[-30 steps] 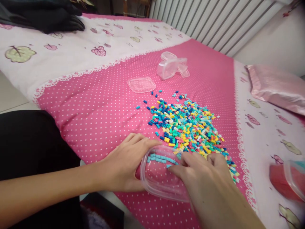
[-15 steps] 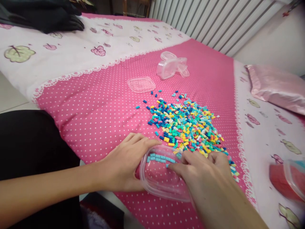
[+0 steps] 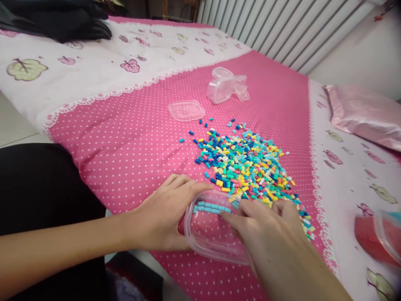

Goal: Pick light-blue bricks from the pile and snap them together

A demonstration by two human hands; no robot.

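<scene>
A clear plastic container [image 3: 216,246] lies tilted on the bed in front of me, its opening facing me. My left hand [image 3: 171,213] grips its left rim, fingers over the top and thumb underneath. Inside, light blue toy bricks [image 3: 208,207] are lined up in two rows along one wall. My right hand [image 3: 260,225] reaches into the container, thumb and fingers pinched at the right end of these rows on a light blue brick, mostly hidden by the fingers. Just beyond, a heap of mixed toy bricks [image 3: 247,163] touches the container's far side.
A clear lid [image 3: 186,110] lies behind the heap, near stacked clear containers [image 3: 222,90]. A container with red contents [image 3: 372,236] stands at the right, below a pink pillow [image 3: 366,113]. Black gloves [image 3: 72,25] rest at the far left of the bed [image 3: 125,146].
My right thumb has moved slightly up to the brick rows, and the light blue brick seen at its tip now meets their end. My left hand and the container stay put.
</scene>
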